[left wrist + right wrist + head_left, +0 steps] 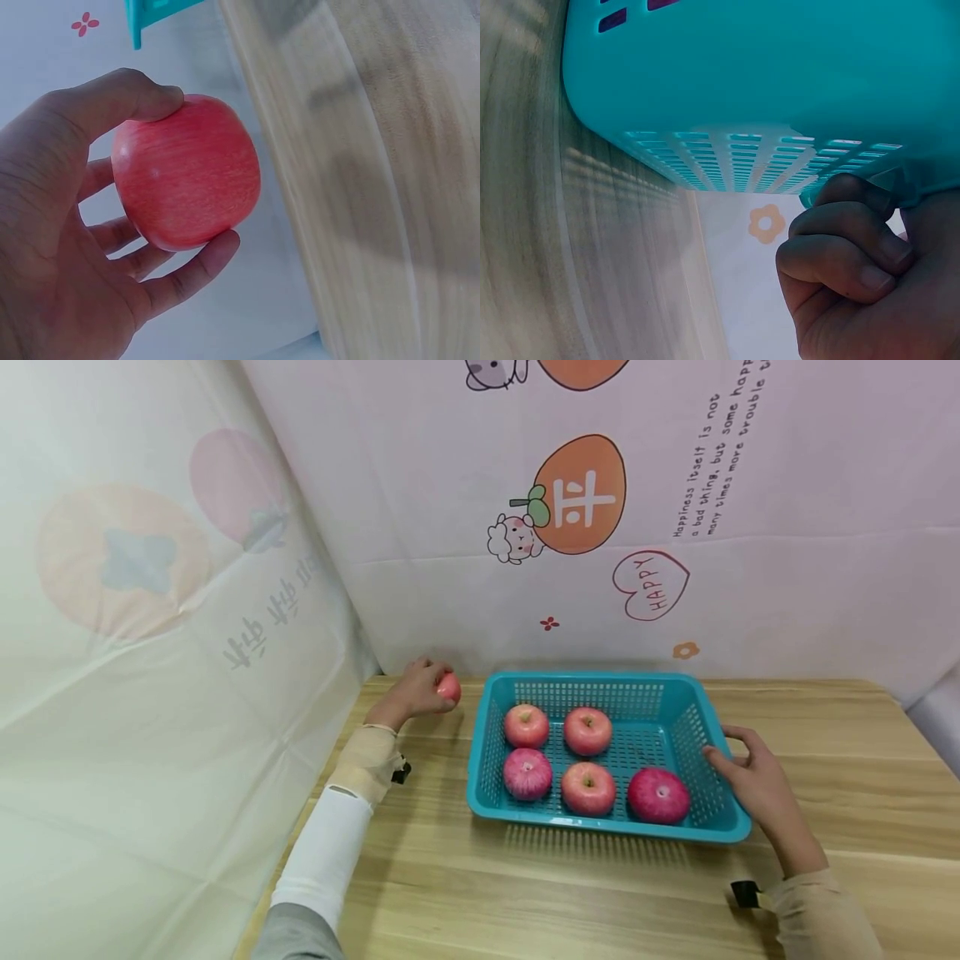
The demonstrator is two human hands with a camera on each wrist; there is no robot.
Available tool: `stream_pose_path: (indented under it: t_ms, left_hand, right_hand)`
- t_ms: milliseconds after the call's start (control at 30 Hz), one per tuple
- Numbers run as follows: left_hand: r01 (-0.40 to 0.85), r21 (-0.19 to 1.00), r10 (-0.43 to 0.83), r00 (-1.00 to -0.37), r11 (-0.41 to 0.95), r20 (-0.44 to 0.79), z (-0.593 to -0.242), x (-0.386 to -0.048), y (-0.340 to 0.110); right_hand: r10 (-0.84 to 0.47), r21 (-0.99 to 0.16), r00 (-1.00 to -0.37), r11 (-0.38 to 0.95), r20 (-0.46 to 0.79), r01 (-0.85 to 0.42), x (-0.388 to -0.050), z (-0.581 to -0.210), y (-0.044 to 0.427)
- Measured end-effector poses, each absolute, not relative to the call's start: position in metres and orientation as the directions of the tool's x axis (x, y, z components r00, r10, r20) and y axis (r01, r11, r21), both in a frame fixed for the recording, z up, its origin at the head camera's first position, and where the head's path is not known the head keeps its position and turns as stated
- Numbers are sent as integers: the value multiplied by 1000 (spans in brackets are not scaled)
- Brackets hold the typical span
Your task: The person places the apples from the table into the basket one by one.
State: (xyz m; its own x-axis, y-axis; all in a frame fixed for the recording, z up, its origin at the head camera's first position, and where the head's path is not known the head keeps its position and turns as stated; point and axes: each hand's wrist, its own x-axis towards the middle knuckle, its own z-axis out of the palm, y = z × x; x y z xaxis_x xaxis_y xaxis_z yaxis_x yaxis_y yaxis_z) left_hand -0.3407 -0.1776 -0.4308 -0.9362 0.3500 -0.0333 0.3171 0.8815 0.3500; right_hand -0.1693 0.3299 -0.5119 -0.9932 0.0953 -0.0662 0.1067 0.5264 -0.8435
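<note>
A red apple point(449, 687) is in my left hand point(417, 690), held over the table left of the basket. In the left wrist view the thumb and fingertips pinch the apple point(191, 176) from opposite sides. My right hand point(761, 785) grips the right rim of a teal plastic basket point(600, 829), thumb over the edge. From the right wrist view, curled fingers point(840, 259) show outside the basket wall point(727, 82). Inside the basket sit three apples, one of them at the back left point(527, 727), and two purple-red onions, one at the left point(527, 774) and one at the right point(659, 795).
The wooden table point(525, 902) runs under the basket and both arms. A white printed cloth point(450, 568) hangs close behind the table's back edge, and another cloth panel point(150, 735) rises along the left side.
</note>
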Motion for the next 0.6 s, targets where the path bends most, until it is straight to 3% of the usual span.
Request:
stream_pose_path:
  t_ms: [600]
  left_hand:
    - [375,327,396,-918,867,5,-416,-333,-174]
  right_hand:
    - [92,-847,-993,520,-69,108,-169,-510,327]
